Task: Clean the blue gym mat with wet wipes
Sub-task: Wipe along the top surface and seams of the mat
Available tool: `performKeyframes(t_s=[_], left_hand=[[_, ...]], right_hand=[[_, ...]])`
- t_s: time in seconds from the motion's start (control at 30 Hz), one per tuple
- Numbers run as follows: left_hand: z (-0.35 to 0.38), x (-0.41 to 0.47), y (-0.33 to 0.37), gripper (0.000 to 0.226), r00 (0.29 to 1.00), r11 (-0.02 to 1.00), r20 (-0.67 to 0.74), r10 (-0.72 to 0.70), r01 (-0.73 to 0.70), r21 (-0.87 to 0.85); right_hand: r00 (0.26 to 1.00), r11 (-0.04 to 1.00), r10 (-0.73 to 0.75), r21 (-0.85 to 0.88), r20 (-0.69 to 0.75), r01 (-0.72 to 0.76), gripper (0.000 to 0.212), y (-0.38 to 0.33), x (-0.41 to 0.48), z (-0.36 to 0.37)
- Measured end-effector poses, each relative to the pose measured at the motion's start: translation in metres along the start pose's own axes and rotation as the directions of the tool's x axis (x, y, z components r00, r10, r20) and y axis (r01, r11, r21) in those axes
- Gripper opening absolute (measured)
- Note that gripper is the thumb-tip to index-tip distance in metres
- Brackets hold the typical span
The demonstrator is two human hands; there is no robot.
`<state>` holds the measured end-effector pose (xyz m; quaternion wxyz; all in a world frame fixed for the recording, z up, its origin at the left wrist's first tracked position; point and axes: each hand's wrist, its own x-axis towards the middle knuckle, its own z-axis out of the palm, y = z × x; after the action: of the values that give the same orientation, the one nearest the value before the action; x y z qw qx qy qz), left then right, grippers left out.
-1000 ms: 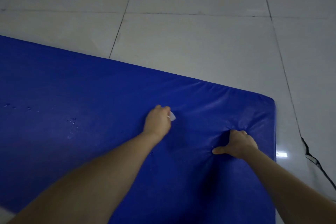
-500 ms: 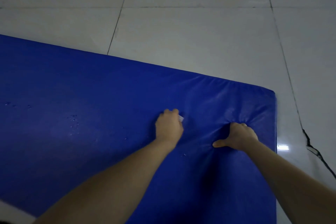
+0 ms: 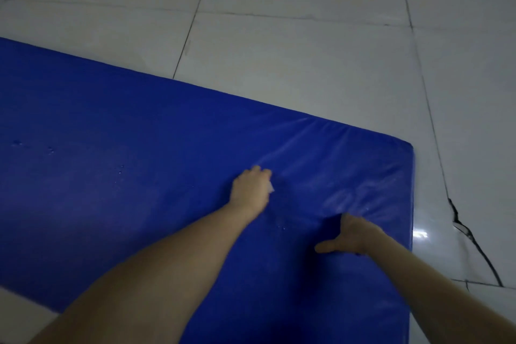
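Note:
The blue gym mat lies on the floor and fills the left and lower part of the view, with its far right corner at the right. My left hand is on the mat's top with its fingers curled round a small white wet wipe, of which only a corner shows. My right hand presses into the mat nearer the right edge, thumb stretched out to the left. Its fingertips are hidden in the dent it makes. Shiny wet streaks cover the mat between the hands and the corner.
Pale floor tiles surround the mat at the back and right. A black cable runs over the floor just right of the mat's edge. Small water droplets sit on the mat to the left.
My left hand slid the wipe right toward my right hand, then pushed it farther up the mat. My right hand stayed pressed in the same spot.

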<state>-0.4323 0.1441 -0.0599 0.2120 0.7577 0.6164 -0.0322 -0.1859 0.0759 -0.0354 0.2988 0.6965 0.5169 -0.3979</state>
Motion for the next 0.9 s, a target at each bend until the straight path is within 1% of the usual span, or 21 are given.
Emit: performKeyframes(t_s=[0.07, 0.1, 0.17, 0.27, 0.33, 0.4, 0.5, 0.57, 0.63, 0.7, 0.77, 0.83, 0.9], left_hand=[[-0.008, -0.001, -0.040, 0.014, 0.984, 0.985, -0.058, -0.166, 0.163, -0.050], [-0.011, -0.002, -0.059, 0.014, 0.962, 0.965, -0.092, -0.257, 0.251, -0.073], [-0.013, -0.005, -0.087, 0.010, 0.901, 0.910, -0.139, -0.410, 0.395, -0.126], [-0.010, -0.004, -0.094, 0.011, 0.825, 0.831, -0.164, -0.541, 0.493, -0.259], [-0.006, -0.005, -0.079, 0.012, 0.810, 0.811, -0.173, -0.560, 0.493, -0.315], [0.003, -0.012, -0.056, 0.003, 0.844, 0.844, -0.180, -0.505, 0.439, -0.306], [0.015, -0.023, -0.010, 0.013, 0.923, 0.909, -0.143, -0.357, 0.308, -0.280], [0.026, -0.033, 0.023, 0.007, 0.965, 0.946, -0.092, -0.245, 0.217, -0.243], [0.040, -0.047, 0.056, 0.012, 0.993, 0.974, -0.036, -0.112, 0.103, -0.200], [0.056, -0.063, 0.085, 0.016, 0.998, 0.981, 0.043, 0.044, -0.035, -0.191], [0.065, -0.072, 0.101, 0.015, 0.984, 0.968, 0.093, 0.155, -0.132, -0.215], [0.066, -0.071, 0.100, 0.013, 0.973, 0.962, 0.093, 0.212, -0.190, -0.198], [0.060, -0.068, 0.083, 0.010, 0.970, 0.965, 0.065, 0.232, -0.222, -0.137]], right_hand=[[0.998, 0.996, 0.039, -0.074, -0.047, -0.043, 0.131, -0.009, -0.005, 0.020], [0.995, 0.995, 0.052, -0.084, -0.081, -0.059, 0.131, -0.013, -0.004, 0.023], [0.994, 0.995, 0.060, -0.078, -0.091, -0.067, 0.128, -0.016, -0.003, 0.021], [0.993, 0.995, 0.069, -0.061, -0.100, -0.075, 0.123, -0.014, -0.001, 0.018], [0.991, 0.996, 0.060, -0.055, -0.120, -0.067, 0.123, -0.013, 0.000, 0.021], [0.991, 0.996, 0.048, -0.064, -0.128, -0.057, 0.124, -0.012, 0.000, 0.022], [0.991, 0.996, 0.058, -0.061, -0.122, -0.066, 0.125, -0.013, -0.001, 0.020], [0.991, 0.996, 0.054, -0.061, -0.119, -0.061, 0.125, -0.015, -0.001, 0.018], [0.992, 0.996, 0.055, -0.058, -0.115, -0.062, 0.126, -0.016, -0.001, 0.017], [0.990, 0.996, 0.065, -0.048, -0.123, -0.071, 0.121, -0.016, 0.001, 0.017], [0.990, 0.996, 0.070, -0.039, -0.121, -0.075, 0.112, -0.016, 0.003, 0.017], [0.991, 0.996, 0.064, -0.046, -0.114, -0.070, 0.115, -0.018, 0.004, 0.016], [0.992, 0.996, 0.062, -0.056, -0.106, -0.069, 0.124, -0.018, 0.002, 0.016]])
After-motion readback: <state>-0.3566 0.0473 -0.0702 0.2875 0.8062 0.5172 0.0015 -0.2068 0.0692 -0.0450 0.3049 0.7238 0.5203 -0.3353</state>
